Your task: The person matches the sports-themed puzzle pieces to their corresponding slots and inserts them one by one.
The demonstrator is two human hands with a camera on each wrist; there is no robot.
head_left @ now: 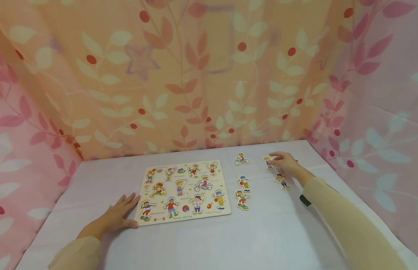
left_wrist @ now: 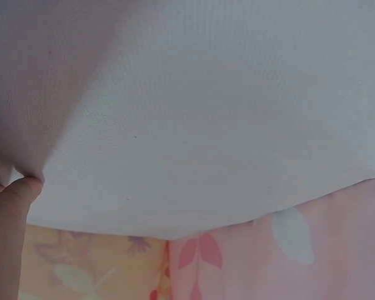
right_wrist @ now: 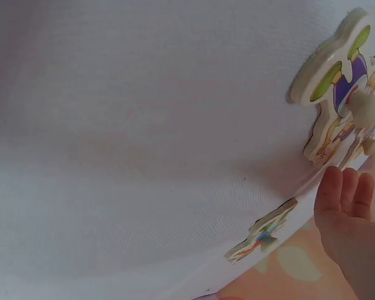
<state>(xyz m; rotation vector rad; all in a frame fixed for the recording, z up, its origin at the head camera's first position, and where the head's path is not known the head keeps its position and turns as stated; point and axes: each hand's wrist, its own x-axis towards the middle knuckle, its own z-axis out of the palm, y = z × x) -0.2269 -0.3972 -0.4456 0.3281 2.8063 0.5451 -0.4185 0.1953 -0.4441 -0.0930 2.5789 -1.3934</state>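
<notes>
A light wooden puzzle board point(head_left: 190, 187) printed with sports figures lies on the white cloth. My left hand point(head_left: 122, 212) rests at its left edge, fingers spread and reaching the border; part of that hand point(left_wrist: 11, 215) shows at the left of the left wrist view. Over the loose pieces on the right, my right hand point(head_left: 287, 165) has its fingertips at a figure piece in blue point(head_left: 268, 162), thumb and forefinger apart. Just below that hand lies a piece with purple trousers point(head_left: 282, 181). The right wrist view shows a knobbed piece point(right_wrist: 344, 84) near the extended fingers point(right_wrist: 331, 194).
Between board and right hand lie a cyclist piece point(head_left: 241, 159), a piece with a red paddle point(head_left: 244, 183) and a skateboarder piece point(head_left: 242, 200). A patterned curtain point(head_left: 195, 75) stands behind the table. A small black object point(head_left: 305, 200) shows under the right sleeve.
</notes>
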